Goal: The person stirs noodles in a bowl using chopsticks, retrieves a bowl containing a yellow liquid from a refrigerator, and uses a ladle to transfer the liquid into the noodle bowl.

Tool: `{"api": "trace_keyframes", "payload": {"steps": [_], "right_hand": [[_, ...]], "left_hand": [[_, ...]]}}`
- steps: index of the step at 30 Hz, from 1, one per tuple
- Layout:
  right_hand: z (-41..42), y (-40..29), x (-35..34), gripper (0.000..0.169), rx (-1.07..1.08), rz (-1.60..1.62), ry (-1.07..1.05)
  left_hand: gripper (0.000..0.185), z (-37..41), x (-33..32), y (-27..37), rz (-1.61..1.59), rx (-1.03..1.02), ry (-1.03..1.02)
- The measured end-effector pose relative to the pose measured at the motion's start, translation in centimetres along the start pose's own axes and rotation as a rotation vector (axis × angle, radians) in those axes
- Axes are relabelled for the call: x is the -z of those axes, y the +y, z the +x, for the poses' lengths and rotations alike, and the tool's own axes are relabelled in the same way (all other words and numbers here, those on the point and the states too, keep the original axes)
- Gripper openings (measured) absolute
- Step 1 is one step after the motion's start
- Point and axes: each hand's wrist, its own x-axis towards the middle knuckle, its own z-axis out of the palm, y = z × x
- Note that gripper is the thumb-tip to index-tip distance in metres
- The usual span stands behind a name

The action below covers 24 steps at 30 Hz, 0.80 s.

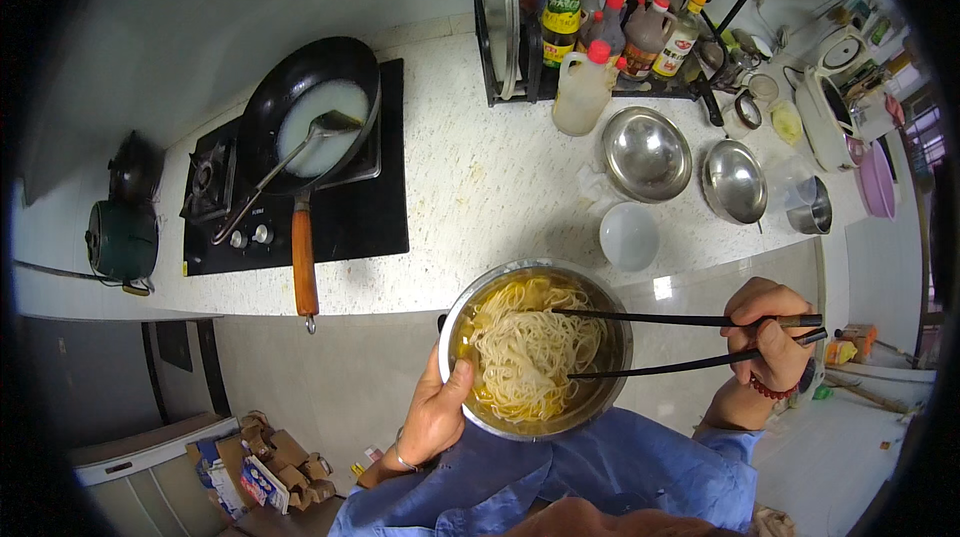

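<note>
My left hand [442, 406] grips the near-left rim of a stainless steel bowl [615, 387], thumb over the edge. The bowl is held in front of my body, just off the counter's front edge. Inside it lies a heap of pale noodles [525, 357] in yellowish broth. My right hand [769, 334] holds a pair of long black chopsticks [667, 319] from the right. Their tips are spread apart and touch the noodles, one near the top of the heap and one lower down.
A black wok [259, 102] with cloudy liquid and a metal spatula [285, 166] sits on the gas hob [360, 237]. On the counter [465, 184] are a white bowl [630, 237], two steel bowls [646, 154] [735, 181] and a plastic jug [581, 94]. Behind stands a rack of sauce bottles [562, 12].
</note>
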Motion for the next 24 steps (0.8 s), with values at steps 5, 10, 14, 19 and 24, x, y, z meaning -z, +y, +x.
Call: {"api": "trace_keyframes", "payload": {"steps": [5,10,14,19,24], "right_hand": [[0.0,1.0,-1.3,0.025,-0.185,-0.011,-0.029],[-0.5,5.2,-2.5,0.023,-0.418,0.065,0.020],[-0.9,10.3,-3.7,0.024,-0.517,0.289,0.133],[-0.9,14.3,-5.4,0.027,-0.572,0.467,0.192],[0.5,14.9,-6.9,0.028,-0.679,0.535,0.218]], "left_hand": [[0.044,-0.2,0.7,-0.7,0.016,-0.006,0.032],[0.044,0.3,0.3,-0.7,-0.002,-0.013,0.079],[0.043,0.8,1.2,-1.3,-0.025,-0.052,0.130],[0.043,0.6,2.6,-2.6,-0.050,-0.132,0.206],[0.042,-0.9,3.7,-3.2,-0.111,-0.198,0.293]]}}
